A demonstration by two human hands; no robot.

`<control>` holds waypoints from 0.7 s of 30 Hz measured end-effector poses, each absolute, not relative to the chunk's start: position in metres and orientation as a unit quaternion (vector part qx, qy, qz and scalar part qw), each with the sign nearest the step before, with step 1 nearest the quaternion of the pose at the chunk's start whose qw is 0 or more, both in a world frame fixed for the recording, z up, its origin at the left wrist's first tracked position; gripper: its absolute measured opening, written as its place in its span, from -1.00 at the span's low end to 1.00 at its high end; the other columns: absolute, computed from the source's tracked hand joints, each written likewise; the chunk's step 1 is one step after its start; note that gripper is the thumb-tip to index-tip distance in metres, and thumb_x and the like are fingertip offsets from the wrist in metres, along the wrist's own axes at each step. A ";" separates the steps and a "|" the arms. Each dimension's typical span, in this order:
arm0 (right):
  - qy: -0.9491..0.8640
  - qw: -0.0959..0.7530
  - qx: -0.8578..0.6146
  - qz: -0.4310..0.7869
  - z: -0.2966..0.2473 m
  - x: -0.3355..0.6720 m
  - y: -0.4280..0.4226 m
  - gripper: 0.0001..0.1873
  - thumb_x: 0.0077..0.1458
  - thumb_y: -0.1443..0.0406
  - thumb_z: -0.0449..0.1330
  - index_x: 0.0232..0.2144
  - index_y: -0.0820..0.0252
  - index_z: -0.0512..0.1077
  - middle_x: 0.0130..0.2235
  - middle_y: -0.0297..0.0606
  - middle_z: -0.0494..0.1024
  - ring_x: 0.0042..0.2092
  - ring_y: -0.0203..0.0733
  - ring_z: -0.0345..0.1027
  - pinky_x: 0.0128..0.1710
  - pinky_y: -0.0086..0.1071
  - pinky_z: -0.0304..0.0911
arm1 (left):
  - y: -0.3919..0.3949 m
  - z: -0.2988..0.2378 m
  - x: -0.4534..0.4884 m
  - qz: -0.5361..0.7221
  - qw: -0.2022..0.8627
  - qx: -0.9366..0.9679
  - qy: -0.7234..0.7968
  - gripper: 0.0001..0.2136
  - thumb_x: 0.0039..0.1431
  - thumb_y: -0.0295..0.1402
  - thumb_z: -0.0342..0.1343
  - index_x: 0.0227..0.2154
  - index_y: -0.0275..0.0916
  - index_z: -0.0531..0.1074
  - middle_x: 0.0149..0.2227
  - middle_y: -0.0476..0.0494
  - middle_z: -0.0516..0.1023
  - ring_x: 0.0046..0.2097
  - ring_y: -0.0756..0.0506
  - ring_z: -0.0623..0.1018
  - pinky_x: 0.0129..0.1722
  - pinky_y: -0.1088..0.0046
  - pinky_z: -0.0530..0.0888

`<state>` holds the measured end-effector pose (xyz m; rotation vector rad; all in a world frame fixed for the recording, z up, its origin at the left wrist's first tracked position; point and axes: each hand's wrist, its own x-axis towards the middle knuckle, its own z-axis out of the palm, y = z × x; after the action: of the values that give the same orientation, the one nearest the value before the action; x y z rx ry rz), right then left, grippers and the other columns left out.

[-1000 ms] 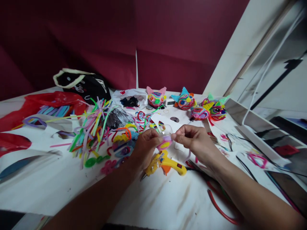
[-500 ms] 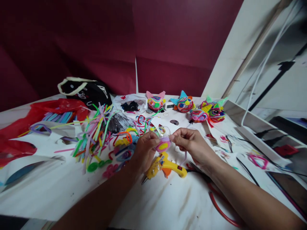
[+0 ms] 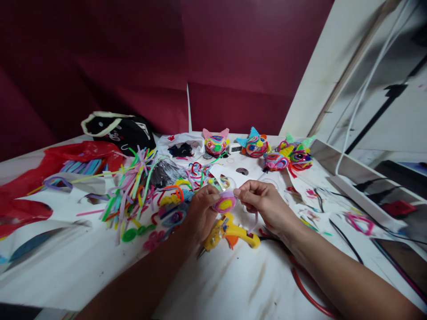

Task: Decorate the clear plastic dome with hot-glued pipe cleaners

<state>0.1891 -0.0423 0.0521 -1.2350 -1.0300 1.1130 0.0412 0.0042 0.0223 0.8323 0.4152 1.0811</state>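
Pinching in from both sides, the bare hands meet above the white, brown-streaked tabletop [image 3: 247, 284]! On the left, the left hand [image 3: 203, 202] has thumb and fingers closed on the edge of a clear, rounded plastic piece [image 3: 228, 184], whose near face carries a pink, lavender and yellow oval coil [image 3: 224, 205]. Across from it, the right hand [image 3: 262, 200] has thumb and forefinger squeezed together on what looks like a thin, soft lavender strip [image 3: 255, 223], right beside the coil, its loose length dangling below the fingers. So the plastic piece sits between the two hands, held up off the table.

The step in hand, I'd judge: laying that strip around the coil's upper edge. Whether it is stuck down there, I cannot tell; it's too small. What the next move calls for, in my view, is a steady left pinch and light tension from the right, so the strip hugs the curve without slipping.

Just below lies a yellow glue gun [image 3: 218, 234], nozzle toward the person's left, untouched. And at the back, a round, multicoloured ball with pink ears [image 3: 216, 144]!
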 end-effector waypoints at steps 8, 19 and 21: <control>-0.387 0.564 -0.521 0.510 0.052 0.185 -0.043 -0.57 -0.36 0.11 0.48 -0.61 0.19 0.34 -0.66 -0.50 0.26 -0.60 -0.44 0.00 -0.61 -0.47 -0.07 | 0.003 0.023 0.041 0.506 0.758 0.366 0.189 -0.79 -0.19 -0.37 0.27 -0.58 -0.26 0.30 -0.57 0.08 0.29 -0.48 0.06 0.29 -0.41 0.53 0.27; -0.377 0.542 -0.528 0.534 0.057 0.182 -0.043 -0.43 -0.31 0.06 0.48 -0.26 0.18 0.41 -0.48 -0.47 0.33 -0.52 -0.42 0.08 -0.60 -0.52 -0.03 | 0.002 0.026 0.041 0.518 0.772 0.321 0.179 -0.80 -0.22 -0.41 0.27 -0.57 -0.26 0.32 -0.54 0.08 0.32 -0.45 0.05 0.32 -0.37 0.50 0.30; -0.387 0.532 -0.522 0.543 0.057 0.183 -0.043 -0.48 -0.28 0.04 0.46 -0.32 0.21 0.43 -0.49 -0.45 0.32 -0.50 -0.41 0.07 -0.60 -0.52 -0.06 | 0.001 0.025 0.041 0.516 0.775 0.318 0.180 -0.80 -0.22 -0.41 0.27 -0.56 -0.25 0.31 -0.53 0.08 0.33 -0.44 0.04 0.33 -0.35 0.48 0.31</control>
<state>0.1829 -0.0431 0.0574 -1.2449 -0.9227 1.2939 0.0409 0.0014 0.0255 0.6894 0.3906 1.1172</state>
